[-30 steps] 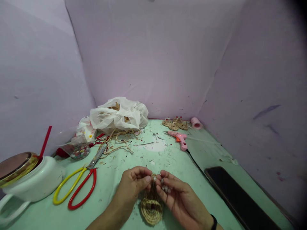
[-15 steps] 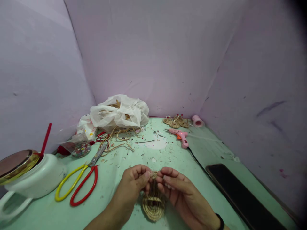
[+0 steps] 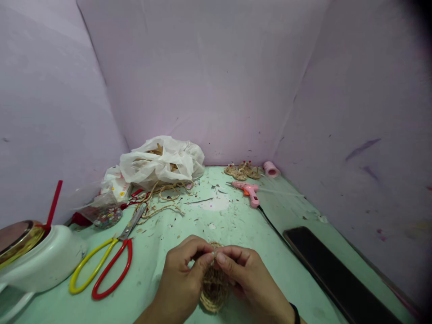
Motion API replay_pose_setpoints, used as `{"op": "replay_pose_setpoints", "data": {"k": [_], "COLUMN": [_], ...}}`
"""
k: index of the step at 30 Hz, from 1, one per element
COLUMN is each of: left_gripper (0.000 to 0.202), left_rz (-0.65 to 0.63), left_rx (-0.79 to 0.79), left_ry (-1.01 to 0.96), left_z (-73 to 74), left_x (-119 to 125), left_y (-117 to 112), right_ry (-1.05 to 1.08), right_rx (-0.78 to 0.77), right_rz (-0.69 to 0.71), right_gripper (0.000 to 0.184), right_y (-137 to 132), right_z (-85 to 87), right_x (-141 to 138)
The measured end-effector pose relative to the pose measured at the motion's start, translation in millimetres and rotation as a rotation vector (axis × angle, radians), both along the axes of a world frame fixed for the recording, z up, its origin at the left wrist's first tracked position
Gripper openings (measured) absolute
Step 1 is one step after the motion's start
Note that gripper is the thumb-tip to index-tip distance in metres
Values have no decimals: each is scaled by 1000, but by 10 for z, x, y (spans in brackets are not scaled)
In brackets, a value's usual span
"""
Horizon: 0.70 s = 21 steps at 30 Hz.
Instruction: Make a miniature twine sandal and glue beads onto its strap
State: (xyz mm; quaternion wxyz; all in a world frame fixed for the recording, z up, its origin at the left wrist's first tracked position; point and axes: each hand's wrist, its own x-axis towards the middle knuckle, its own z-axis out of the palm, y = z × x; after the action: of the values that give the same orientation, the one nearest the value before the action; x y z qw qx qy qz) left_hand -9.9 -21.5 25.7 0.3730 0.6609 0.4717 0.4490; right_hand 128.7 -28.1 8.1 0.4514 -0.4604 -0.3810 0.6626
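Note:
A small oval piece of braided straw (image 3: pixel 213 300), shaped like a little slipper, is held low in the middle, close above or on the table; which of these I cannot tell. My left hand (image 3: pixel 182 276) is closed, thumb and forefinger pinching its upper part. From the other side my right hand (image 3: pixel 251 276) pinches the same part, so the two thumb tips nearly meet. What lies exactly between the fingertips is mostly hidden. To the left of my hands are scissors (image 3: pixel 126 229) with one yellow and one red handle.
A pink glue gun (image 3: pixel 248 191) with a black cord lies beyond my hands. A black phone (image 3: pixel 324 261) is at right. Small straw pieces (image 3: pixel 241 172), a pink roll (image 3: pixel 271 169), a white plastic bag (image 3: pixel 162 157), beads (image 3: pixel 107 217) and a white pot (image 3: pixel 57 258) surround the green table (image 3: pixel 189 225).
The straw piece's upper end has turned, and a rounded braided edge now shows behind the fingertips. My hands have come closer together. The whole view has shifted slightly.

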Motion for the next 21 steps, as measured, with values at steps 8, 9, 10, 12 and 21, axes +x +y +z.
{"op": "replay_pose_setpoints", "data": {"k": [8,9,10,12,21], "left_gripper": [16,15,15,14,18], "left_rz": [-108,-112,-113,-117,-146], "left_rx": [93,98,102,104,417], "left_ry": [96,99,104,123,660], "left_z": [19,22,22,13,-129], "left_x": [-8,-11,-14,-19,-26], "left_y": [3,5,5,2,-58], "right_ry": [-107,-145,-188,-263,-467], "right_rx": [42,46,54,81,246], "right_rz": [-54,-52,-51,-61,-67], "right_gripper": [27,25,23,20,11], "right_y": [5,9,13,16,-46], "right_z": [51,61,70,89,116], "right_x": [16,16,14,9,-14]}}
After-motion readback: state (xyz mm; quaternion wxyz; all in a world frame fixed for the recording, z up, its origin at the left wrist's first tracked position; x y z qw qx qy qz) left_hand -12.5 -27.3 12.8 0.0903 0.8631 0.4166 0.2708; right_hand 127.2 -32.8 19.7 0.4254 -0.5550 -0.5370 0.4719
